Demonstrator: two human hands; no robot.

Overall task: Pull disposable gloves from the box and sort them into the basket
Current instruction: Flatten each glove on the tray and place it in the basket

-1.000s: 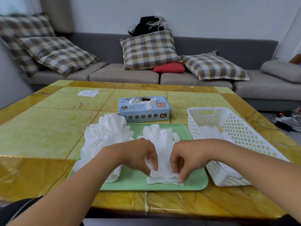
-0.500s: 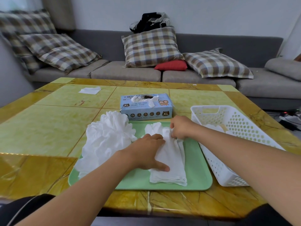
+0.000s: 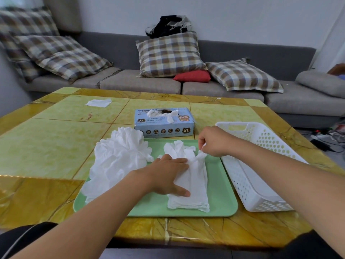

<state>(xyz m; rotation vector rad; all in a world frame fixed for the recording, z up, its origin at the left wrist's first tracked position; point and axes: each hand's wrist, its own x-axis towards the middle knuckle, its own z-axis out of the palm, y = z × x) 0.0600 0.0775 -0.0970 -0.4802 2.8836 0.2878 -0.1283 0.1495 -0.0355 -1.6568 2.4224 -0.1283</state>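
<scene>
Two hands on the flat glove stack (image 3: 194,184): left hand (image 3: 168,176) presses open-palmed, right hand (image 3: 214,142) pinches a glove finger. Next, probably lift it right into the basket (image 3: 261,184).

Glossy yellow marbled table (image 3: 46,146), matt green plastic tray (image 3: 220,187), perforated white plastic basket (image 3: 248,184), thin crinkled white gloves (image 3: 119,156), printed cardboard box (image 3: 168,128)

Both bare forearms reach forward from the near edge of the table. The left hand (image 3: 168,176) lies palm down, fingers straight and thumb spread, pressing flat. The right hand (image 3: 214,142) is farther out, wrist bent, fingertips (image 3: 202,146) pinched together and pointing down.
</scene>
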